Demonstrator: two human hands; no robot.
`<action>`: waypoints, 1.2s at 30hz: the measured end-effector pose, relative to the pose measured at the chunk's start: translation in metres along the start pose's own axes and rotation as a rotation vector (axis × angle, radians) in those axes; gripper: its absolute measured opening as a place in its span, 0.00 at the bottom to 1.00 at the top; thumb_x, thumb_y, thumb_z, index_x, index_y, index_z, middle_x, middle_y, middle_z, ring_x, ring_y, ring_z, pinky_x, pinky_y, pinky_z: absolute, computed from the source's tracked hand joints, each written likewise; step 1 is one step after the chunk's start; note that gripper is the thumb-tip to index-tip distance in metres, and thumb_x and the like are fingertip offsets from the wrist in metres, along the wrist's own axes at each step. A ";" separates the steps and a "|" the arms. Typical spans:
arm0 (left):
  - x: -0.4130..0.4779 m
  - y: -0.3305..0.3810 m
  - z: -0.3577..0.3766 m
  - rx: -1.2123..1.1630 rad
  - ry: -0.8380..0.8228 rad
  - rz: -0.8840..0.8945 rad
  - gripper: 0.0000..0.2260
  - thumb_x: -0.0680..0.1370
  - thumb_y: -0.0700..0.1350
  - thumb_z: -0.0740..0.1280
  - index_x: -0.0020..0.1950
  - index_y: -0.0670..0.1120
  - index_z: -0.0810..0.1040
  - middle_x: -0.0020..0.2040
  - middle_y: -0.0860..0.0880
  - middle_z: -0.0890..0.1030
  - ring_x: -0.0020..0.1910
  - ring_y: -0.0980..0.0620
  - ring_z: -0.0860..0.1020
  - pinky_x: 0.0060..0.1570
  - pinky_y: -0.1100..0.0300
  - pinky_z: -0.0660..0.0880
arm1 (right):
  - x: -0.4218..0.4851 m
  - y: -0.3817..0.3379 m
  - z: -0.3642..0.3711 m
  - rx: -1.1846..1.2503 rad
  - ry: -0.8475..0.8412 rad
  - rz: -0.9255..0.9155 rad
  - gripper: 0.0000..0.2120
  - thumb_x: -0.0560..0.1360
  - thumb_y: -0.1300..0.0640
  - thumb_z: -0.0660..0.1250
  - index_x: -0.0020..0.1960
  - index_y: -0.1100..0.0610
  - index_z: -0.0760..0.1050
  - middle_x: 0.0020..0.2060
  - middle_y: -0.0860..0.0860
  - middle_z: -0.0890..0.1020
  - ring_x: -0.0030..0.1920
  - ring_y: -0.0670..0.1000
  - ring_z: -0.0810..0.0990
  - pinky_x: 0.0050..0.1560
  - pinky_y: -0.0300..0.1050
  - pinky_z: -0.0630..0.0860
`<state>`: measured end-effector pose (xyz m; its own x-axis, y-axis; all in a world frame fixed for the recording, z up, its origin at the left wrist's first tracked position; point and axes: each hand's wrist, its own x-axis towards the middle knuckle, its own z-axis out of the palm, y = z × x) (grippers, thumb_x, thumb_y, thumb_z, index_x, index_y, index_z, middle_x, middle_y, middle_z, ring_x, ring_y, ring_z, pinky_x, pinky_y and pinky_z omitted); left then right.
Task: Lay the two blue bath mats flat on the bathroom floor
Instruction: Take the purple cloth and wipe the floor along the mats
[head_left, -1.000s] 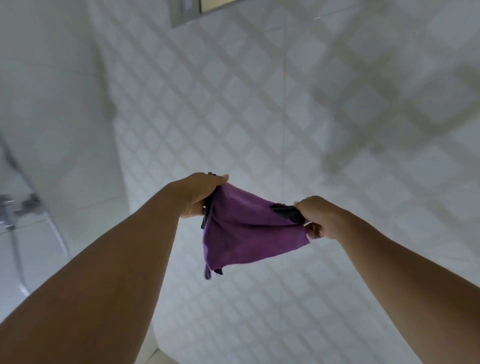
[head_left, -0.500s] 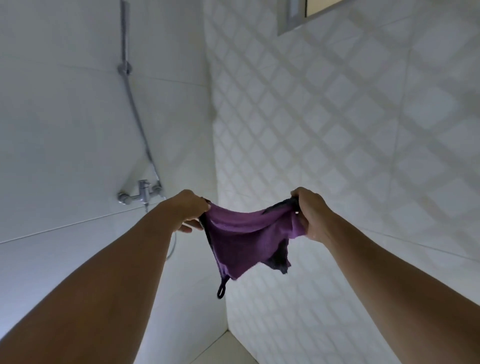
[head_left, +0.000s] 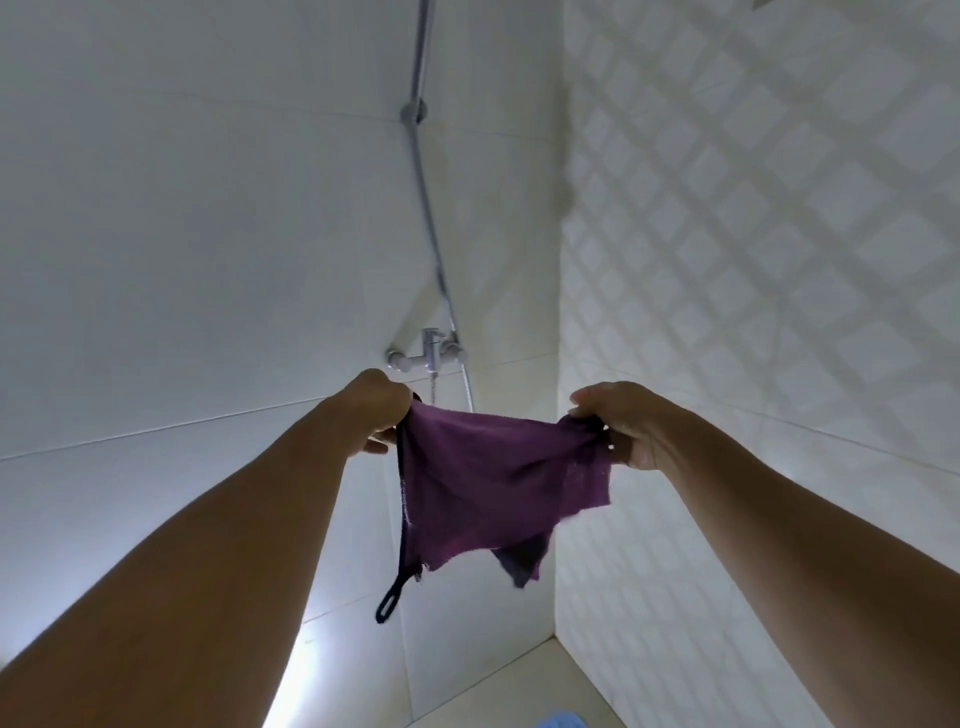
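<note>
A sliver of blue bath mat (head_left: 563, 720) shows at the very bottom edge of my view, lying on the beige floor (head_left: 511, 680) near the corner; too little of it is in sight to tell whether it lies flat, and I see only this one piece. Higher up, I hold a purple cloth (head_left: 483, 483) stretched in the air between my hands: my left hand (head_left: 382, 408) is closed on its upper left corner, my right hand (head_left: 631, 426) pinches the bunched upper right corner. The cloth sags in the middle, its dark-trimmed left edge running down to a small hanging loop (head_left: 389, 603), with a darker flap (head_left: 522, 564) drooping at its lower right. I can read no label or writing on it. Behind my left hand sits a chrome shower mixer (head_left: 428, 356) on the plain white tiled wall (head_left: 182, 234), its hose (head_left: 426, 197) rising to a bracket (head_left: 413, 111). The right wall (head_left: 769, 234) carries a diamond pattern. Both walls meet in a corner just behind the cloth, leaving a narrow wedge of open floor below.
</note>
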<state>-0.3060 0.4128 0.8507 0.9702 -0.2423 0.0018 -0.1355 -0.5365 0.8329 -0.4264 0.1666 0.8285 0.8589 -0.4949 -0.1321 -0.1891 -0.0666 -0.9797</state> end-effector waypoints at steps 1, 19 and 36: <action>0.001 -0.007 -0.006 0.043 0.013 -0.019 0.09 0.82 0.40 0.59 0.54 0.39 0.78 0.44 0.41 0.83 0.40 0.45 0.84 0.48 0.50 0.80 | 0.006 -0.004 0.008 0.015 -0.008 -0.035 0.07 0.77 0.66 0.64 0.47 0.57 0.78 0.43 0.57 0.79 0.39 0.53 0.75 0.38 0.46 0.73; 0.009 -0.033 -0.051 0.106 0.155 -0.027 0.09 0.80 0.37 0.66 0.49 0.45 0.86 0.41 0.49 0.80 0.39 0.51 0.70 0.33 0.59 0.64 | 0.095 -0.062 0.061 -0.306 -0.471 -0.274 0.13 0.71 0.64 0.75 0.54 0.68 0.80 0.47 0.61 0.81 0.48 0.56 0.79 0.51 0.51 0.77; -0.005 -0.019 -0.047 0.731 0.249 -0.068 0.15 0.77 0.54 0.71 0.42 0.42 0.81 0.43 0.46 0.81 0.47 0.47 0.78 0.45 0.56 0.74 | 0.107 -0.062 0.079 -0.878 -0.448 -0.710 0.19 0.77 0.51 0.64 0.31 0.55 0.63 0.29 0.52 0.68 0.32 0.51 0.68 0.38 0.47 0.64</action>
<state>-0.2985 0.4617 0.8611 0.9860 -0.0474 0.1598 -0.0883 -0.9617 0.2594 -0.2846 0.1863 0.8635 0.9579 0.2220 0.1822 0.2815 -0.8517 -0.4420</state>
